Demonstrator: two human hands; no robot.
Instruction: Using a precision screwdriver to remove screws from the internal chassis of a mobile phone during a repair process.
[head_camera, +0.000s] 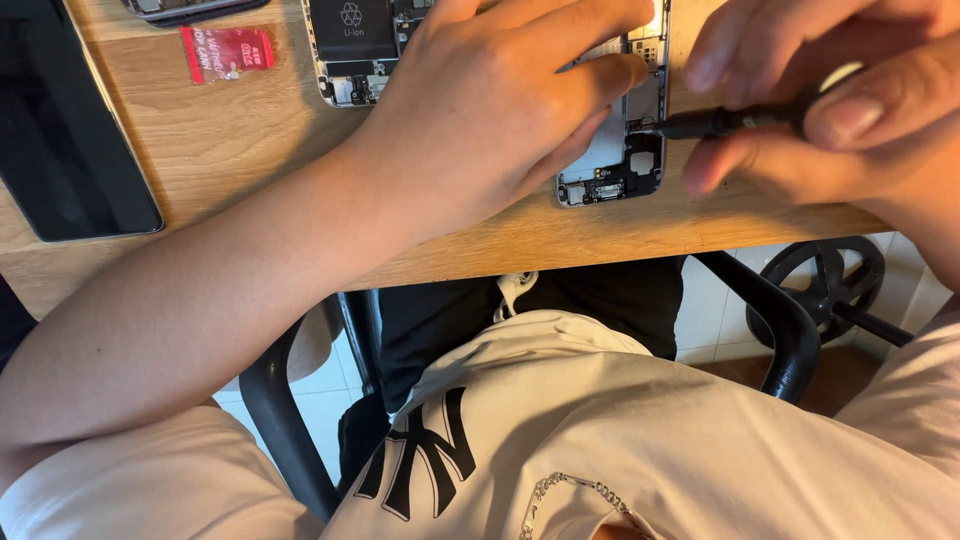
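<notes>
An opened phone body with bare circuitry lies near the front edge of the wooden desk. My left hand rests flat over it, fingers spread and pressing it down, and covers most of the phone. My right hand pinches a slim black screwdriver lying almost level. Its tip points left and touches the phone's inside, just below my left fingertips.
A second opened phone with a black battery lies at the top centre. A small red packet sits left of it, and a dark tablet at the far left. Below the desk edge are black chair arms and a wheel-shaped object.
</notes>
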